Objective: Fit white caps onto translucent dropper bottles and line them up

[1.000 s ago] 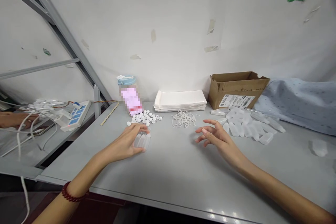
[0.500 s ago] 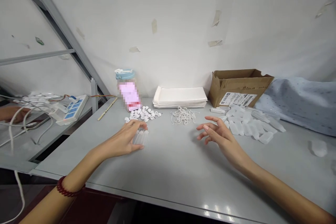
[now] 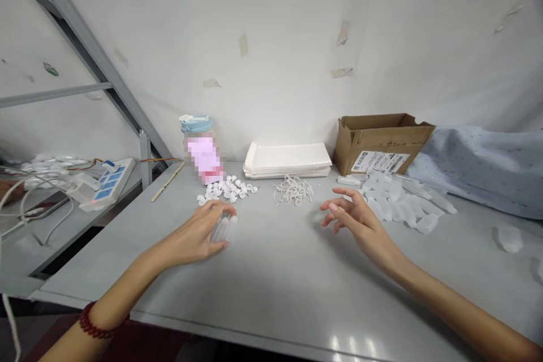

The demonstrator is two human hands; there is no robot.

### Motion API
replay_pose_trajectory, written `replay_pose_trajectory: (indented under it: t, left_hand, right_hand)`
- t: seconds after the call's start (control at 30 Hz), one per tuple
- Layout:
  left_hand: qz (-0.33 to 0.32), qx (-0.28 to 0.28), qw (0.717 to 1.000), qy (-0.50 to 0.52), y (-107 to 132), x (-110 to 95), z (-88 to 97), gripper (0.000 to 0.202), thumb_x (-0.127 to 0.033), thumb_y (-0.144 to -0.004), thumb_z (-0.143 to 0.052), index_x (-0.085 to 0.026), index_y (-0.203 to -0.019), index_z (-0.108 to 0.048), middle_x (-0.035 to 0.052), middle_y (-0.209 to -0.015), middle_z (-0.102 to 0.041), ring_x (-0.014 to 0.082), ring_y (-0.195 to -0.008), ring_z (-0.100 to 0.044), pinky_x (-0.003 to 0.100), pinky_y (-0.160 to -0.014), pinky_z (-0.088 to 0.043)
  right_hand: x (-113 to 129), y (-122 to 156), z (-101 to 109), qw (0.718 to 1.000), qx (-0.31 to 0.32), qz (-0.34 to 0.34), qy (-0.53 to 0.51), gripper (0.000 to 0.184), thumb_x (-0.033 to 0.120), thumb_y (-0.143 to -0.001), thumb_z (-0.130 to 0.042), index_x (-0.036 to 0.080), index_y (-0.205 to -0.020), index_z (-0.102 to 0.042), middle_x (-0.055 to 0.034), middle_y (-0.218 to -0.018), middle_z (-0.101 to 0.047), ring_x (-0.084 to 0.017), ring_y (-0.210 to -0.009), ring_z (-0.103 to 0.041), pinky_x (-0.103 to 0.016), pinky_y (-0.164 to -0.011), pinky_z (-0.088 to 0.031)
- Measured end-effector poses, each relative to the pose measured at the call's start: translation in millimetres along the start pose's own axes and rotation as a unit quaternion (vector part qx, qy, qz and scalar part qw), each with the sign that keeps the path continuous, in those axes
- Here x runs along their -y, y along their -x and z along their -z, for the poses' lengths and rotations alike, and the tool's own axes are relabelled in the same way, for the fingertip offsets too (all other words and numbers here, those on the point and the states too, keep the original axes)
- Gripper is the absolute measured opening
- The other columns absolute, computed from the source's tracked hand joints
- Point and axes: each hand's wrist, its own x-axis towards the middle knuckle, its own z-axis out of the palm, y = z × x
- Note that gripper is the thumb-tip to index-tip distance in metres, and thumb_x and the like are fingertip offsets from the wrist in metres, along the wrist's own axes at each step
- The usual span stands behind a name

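My left hand (image 3: 207, 230) is curled around a few clear plastic tubes (image 3: 223, 231) lying side by side on the grey table. Its fingers touch their far ends and the thumb rests by the near ends. My right hand (image 3: 350, 212) hovers above the table with loosely spread, slightly bent fingers and nothing in them. Beyond the left hand lies a pile of small white caps (image 3: 229, 188). A tangle of thin white strings (image 3: 293, 190) sits between the hands, farther back. To the right of my right hand is a heap of translucent plastic tubes (image 3: 396, 203).
A stack of white paper sleeves (image 3: 288, 159) stands by the wall, beside a cardboard box (image 3: 377, 144). A cup with a blue lid (image 3: 197, 123) has a blurred phone-like panel before it. A power strip (image 3: 112, 184) and cables lie left, near another person's hand (image 3: 11, 191).
The view has shifted slightly, so most things appear a little farther left. My left hand stays around the tubes, and my right hand keeps its loose pose. The other person's hand shows less.
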Motion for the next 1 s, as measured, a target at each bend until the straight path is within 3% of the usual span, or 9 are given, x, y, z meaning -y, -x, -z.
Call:
replay_pose_trajectory:
  t: [0.2,0.33,0.43,0.53,0.67,0.8,1.0]
  left_hand:
    - [0.006,0.013,1.000,0.004,4,0,2.6,0.046,-0.023,-0.075,-0.057,-0.025,-0.119,-0.045,0.0086,-0.121,-0.051,0.0280,-0.111,-0.050,0.040,-0.090,-0.046]
    - [-0.017,-0.003,1.000,0.010,-4,-10,-0.9,0.054,-0.023,-0.074,-0.057,-0.025,-0.125,-0.041,0.0093,-0.133,-0.044,0.0294,-0.124,-0.039,0.042,-0.098,-0.041]
    - [-0.053,-0.025,0.998,-0.001,-35,-31,-13.5,0.045,-0.023,-0.076,-0.054,-0.022,-0.120,-0.043,0.0102,-0.137,-0.040,0.0289,-0.128,-0.035,0.044,-0.102,-0.036]
    - [-0.088,-0.079,0.993,-0.023,-77,-54,-31.8,0.033,-0.015,-0.079,-0.044,-0.018,-0.112,-0.049,0.0113,-0.123,-0.051,0.0266,-0.118,-0.042,0.043,-0.099,-0.038]
    - [-0.057,-0.106,0.991,-0.061,-116,-64,-49.8,0.025,-0.013,-0.079,-0.046,-0.016,-0.101,-0.056,0.0100,-0.103,-0.060,0.0286,-0.104,-0.049,0.044,-0.088,-0.042]
    - [-0.022,-0.120,0.992,-0.045,-121,-59,-57.4,0.017,-0.015,-0.081,-0.047,-0.015,-0.095,-0.057,0.0104,-0.094,-0.063,0.0297,-0.096,-0.052,0.042,-0.079,-0.045]
    - [-0.026,-0.143,0.989,-0.010,-122,-60,-60.8,0.018,-0.009,-0.081,-0.045,-0.017,-0.090,-0.058,0.0067,-0.087,-0.065,0.0254,-0.088,-0.055,0.038,-0.076,-0.045]
  right_hand:
    - [-7,-13,19,0.983,-0.012,0.078,0.167,0.044,0.051,-0.087,-0.048,0.023,-0.119,-0.036,-0.0100,-0.107,-0.058,-0.020,-0.079,-0.064,-0.035,-0.064,-0.050]
    - [-12,-25,36,0.923,-0.014,0.135,0.359,0.030,0.044,-0.088,-0.046,0.022,-0.108,-0.048,-0.0119,-0.109,-0.057,-0.025,-0.090,-0.061,-0.038,-0.067,-0.051]
    - [-21,-34,46,0.876,-0.030,0.200,0.438,0.022,0.036,-0.089,-0.045,0.020,-0.104,-0.052,-0.0126,-0.109,-0.058,-0.028,-0.101,-0.057,-0.043,-0.081,-0.049]
    - [-33,-42,55,0.853,-0.021,0.237,0.465,0.017,0.028,-0.090,-0.043,0.020,-0.101,-0.053,-0.0123,-0.108,-0.060,-0.027,-0.104,-0.056,-0.042,-0.086,-0.047]
    - [-42,-47,62,0.828,-0.013,0.267,0.493,0.018,0.023,-0.090,-0.043,0.019,-0.103,-0.054,-0.0126,-0.108,-0.061,-0.027,-0.102,-0.056,-0.041,-0.085,-0.047]
    - [-43,-49,63,0.804,-0.010,0.285,0.521,0.020,0.021,-0.090,-0.044,0.015,-0.105,-0.056,-0.0142,-0.108,-0.062,-0.028,-0.103,-0.055,-0.042,-0.086,-0.046]
    - [-42,-53,65,0.783,-0.040,0.255,0.566,0.028,0.024,-0.091,-0.045,0.012,-0.113,-0.056,-0.0159,-0.119,-0.059,-0.030,-0.112,-0.051,-0.043,-0.089,-0.043]
